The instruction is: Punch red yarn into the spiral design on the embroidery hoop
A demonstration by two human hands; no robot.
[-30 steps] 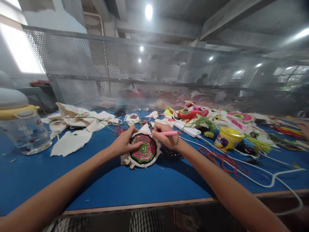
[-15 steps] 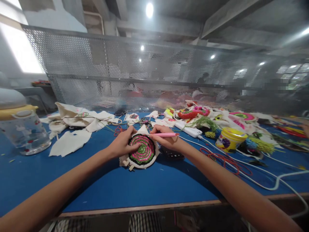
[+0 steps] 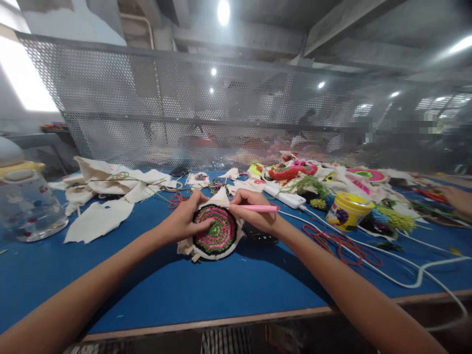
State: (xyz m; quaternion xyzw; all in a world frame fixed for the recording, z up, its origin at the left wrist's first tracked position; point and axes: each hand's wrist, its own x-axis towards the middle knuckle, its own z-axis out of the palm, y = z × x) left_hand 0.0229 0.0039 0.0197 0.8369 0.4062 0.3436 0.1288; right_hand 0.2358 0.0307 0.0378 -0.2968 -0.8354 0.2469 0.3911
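My left hand (image 3: 186, 219) grips the upper left edge of a round hoop piece (image 3: 215, 232), its thumb lying across the front. Rings of green, pink and black yarn cover the piece, which has a pale rim and white cloth sticking up at the top. Closed around a pink pen-like tool (image 3: 260, 208) is my right hand (image 3: 252, 205). The tool lies nearly level, its front end by the upper right rim; its tip is too small to make out. Just right of the hoop, partly under my right hand, lies a black device (image 3: 261, 235).
White cloth scraps (image 3: 99, 219) and a water bottle (image 3: 31, 206) are on the left. A yellow tub (image 3: 349, 211), red cord (image 3: 341, 246), white cable (image 3: 387, 275) and white power strip (image 3: 285, 195) lie right. Another person's hand (image 3: 459, 199) reaches in. A perforated screen (image 3: 184, 103) stands behind.
The view has shifted slightly. My hands keep their grips, and the pink tool has turned a little, its back end further right. Another person's hand has come further in from the right.
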